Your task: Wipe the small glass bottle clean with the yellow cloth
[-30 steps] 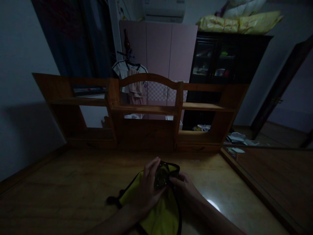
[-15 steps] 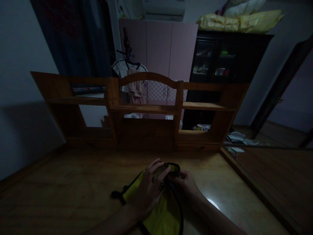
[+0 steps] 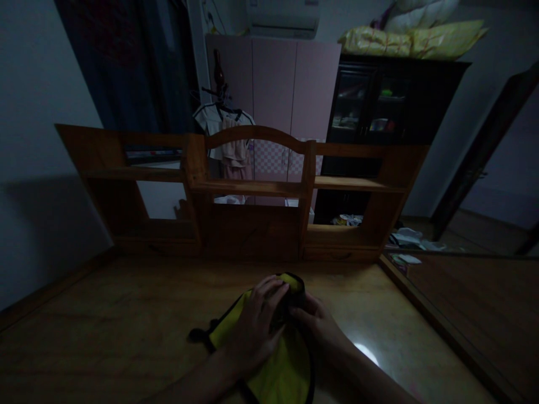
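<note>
A yellow cloth item with black edging, perhaps a bag, lies on the wooden surface in front of me. Black strap-like ends stick out at its left side. My left hand rests over its upper part, fingers bent and gripping the cloth near a dark fold. On the other side, my right hand pinches the black-edged rim between thumb and fingers. The top of the cloth curls up between both hands. What lies inside the fold is dark and hidden by my fingers.
A wooden shelf unit with small drawers stands across the far edge of the surface. A raised wooden edge runs along the right. Beyond are a pink wardrobe, hanging clothes and a dark cabinet.
The top of the yellow cloth has tilted slightly up and left, showing more yellow above my left fingers. My right thumb has shifted along the rim; both hands keep their hold.
</note>
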### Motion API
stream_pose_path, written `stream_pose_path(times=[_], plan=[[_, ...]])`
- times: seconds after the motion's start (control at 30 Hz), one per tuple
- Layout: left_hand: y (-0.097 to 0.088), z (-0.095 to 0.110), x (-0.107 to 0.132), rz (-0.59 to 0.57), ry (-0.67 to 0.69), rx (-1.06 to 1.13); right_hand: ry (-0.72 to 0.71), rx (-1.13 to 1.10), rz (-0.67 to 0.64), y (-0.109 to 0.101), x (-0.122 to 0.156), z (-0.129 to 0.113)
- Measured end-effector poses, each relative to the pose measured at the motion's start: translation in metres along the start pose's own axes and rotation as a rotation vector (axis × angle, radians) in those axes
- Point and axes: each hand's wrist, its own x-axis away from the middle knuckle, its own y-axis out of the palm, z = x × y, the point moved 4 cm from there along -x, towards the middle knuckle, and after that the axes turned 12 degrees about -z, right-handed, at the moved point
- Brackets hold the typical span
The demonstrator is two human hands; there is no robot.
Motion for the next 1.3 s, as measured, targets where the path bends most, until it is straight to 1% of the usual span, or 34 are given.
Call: stream_pose_path(times=[0.13, 0.27, 0.37, 0.5, 0.6, 0.7, 0.77, 0.97, 1.07, 1.2, 1.3], plan=[[0.002, -0.001, 0.001, -0.004, -0.003, -0.018, 0.003, -0.016, -0.034, 0.001, 0.000, 0.000], [0.004, -0.001, 0.000, -0.024, -0.018, -0.027, 0.009, 0.088, 0.018, -0.007, 0.001, 0.003], [0.003, 0.000, 0.001, -0.027, -0.035, -0.029, 0.040, 0.140, 0.047, -0.011, 0.000, 0.004], [0.000, 0.003, 0.001, -0.009, -0.011, -0.038, 0.063, 0.153, 0.028, -0.009, -0.001, 0.003], [0.000, 0.003, 0.001, -0.003, -0.011, -0.042, 0.117, 0.190, 0.035, -0.013, 0.000, 0.006], [0.000, 0.002, 0.000, -0.010, -0.036, -0.015, 0.180, 0.288, 0.055, -0.020, 0.002, 0.011], [0.000, 0.002, -0.001, -0.009, -0.044, 0.001, 0.193, 0.339, 0.063, -0.022, 0.003, 0.012], [-0.001, 0.002, -0.002, -0.001, -0.015, -0.005, 0.191, 0.401, 0.060, -0.016, 0.004, 0.010], [0.000, 0.001, -0.002, -0.011, -0.028, -0.004, 0.170, 0.395, 0.050, -0.014, 0.003, 0.009], [0.000, -0.001, -0.001, -0.034, -0.048, 0.005, 0.179, 0.373, 0.080, -0.014, 0.003, 0.009], [0.001, -0.001, -0.002, -0.041, -0.069, 0.020, 0.163, 0.358, 0.075, -0.012, 0.003, 0.008]])
